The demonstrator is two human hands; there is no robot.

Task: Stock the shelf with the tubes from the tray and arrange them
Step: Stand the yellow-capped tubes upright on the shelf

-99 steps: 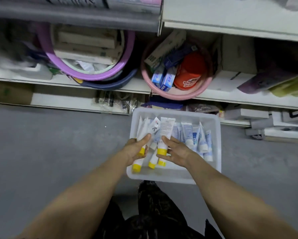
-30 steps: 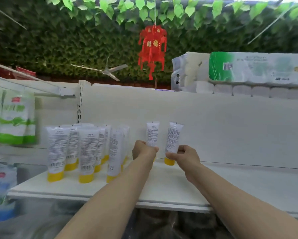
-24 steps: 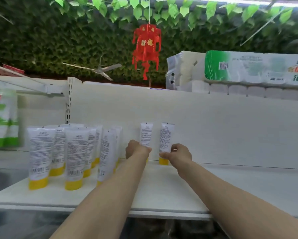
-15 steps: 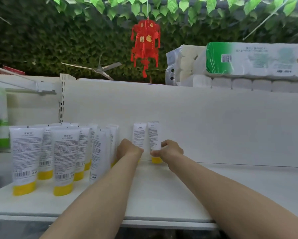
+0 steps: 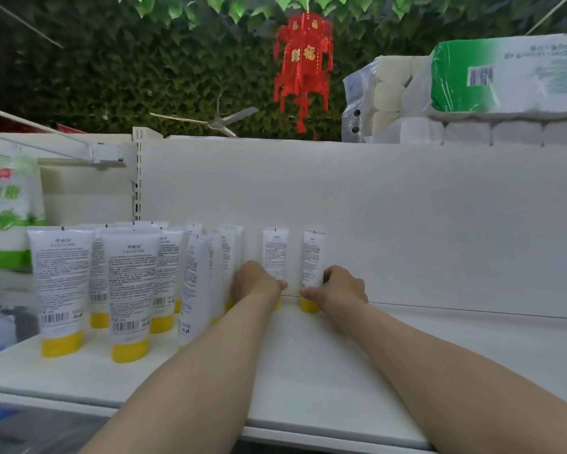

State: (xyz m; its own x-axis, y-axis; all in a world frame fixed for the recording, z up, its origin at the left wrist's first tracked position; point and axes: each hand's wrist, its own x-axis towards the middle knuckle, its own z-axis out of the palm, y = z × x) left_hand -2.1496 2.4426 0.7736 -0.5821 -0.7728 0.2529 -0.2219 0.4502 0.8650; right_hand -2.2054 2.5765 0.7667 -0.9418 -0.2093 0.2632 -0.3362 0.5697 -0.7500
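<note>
Two white tubes with yellow caps stand cap-down at the back of the white shelf (image 5: 308, 388). My left hand (image 5: 257, 283) grips the left tube (image 5: 275, 253) low down. My right hand (image 5: 341, 286) grips the right tube (image 5: 313, 257) near its cap. Both tubes are upright, close to the back panel. Several more of the same tubes (image 5: 128, 283) stand in rows to the left. The tray is out of view.
A white back panel (image 5: 406, 224) closes the shelf behind. Green-and-white bags (image 5: 3, 217) hang at far left. Packs of paper rolls (image 5: 472, 93) lie on top of the unit, and a red lantern (image 5: 303, 60) hangs above. The shelf's right part is bare.
From the tray on the floor I lifted two tubes to the shelf. Over the last second both hands pushed them back and left, down to the shelf by the standing rows.
</note>
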